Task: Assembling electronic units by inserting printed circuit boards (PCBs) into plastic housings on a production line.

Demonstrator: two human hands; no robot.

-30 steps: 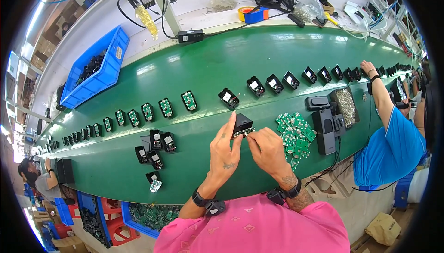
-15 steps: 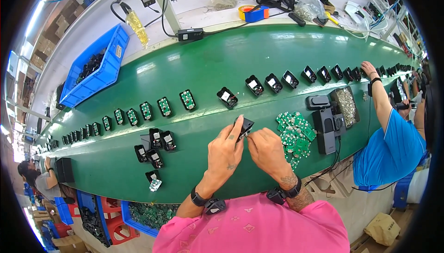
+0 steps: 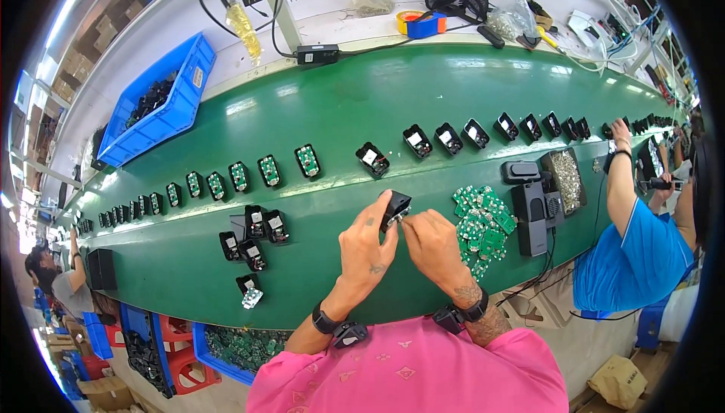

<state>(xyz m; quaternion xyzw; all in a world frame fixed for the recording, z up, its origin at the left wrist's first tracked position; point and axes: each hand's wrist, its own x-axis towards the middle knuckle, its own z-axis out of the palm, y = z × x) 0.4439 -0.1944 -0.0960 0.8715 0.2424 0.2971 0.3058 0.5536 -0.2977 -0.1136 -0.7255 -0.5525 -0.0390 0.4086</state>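
Observation:
Above the near half of the green bench, my left hand (image 3: 367, 245) is closed round a small black plastic housing (image 3: 395, 203), tilted, with something pale and metallic at its lower edge. My right hand (image 3: 435, 244) meets that edge with pinched fingertips; what they grip is too small to make out. A pile of green circuit boards (image 3: 483, 224) lies to the right of my right hand. On the left is a cluster of open black housings (image 3: 253, 254), and below it one housing with a board (image 3: 251, 296) tipped out over its rim.
A long row of black housings (image 3: 418, 139) crosses the bench; those on the left carry green boards (image 3: 307, 160). Black devices (image 3: 529, 216) and a tray of small metal parts (image 3: 565, 175) stand right. A blue crate (image 3: 170, 103) sits far left. Co-workers (image 3: 634, 243) flank the bench.
The housing in my left hand has turned, so its pale lower edge shows more. The right co-worker's hand has moved further right along the row. My view has shifted slightly.

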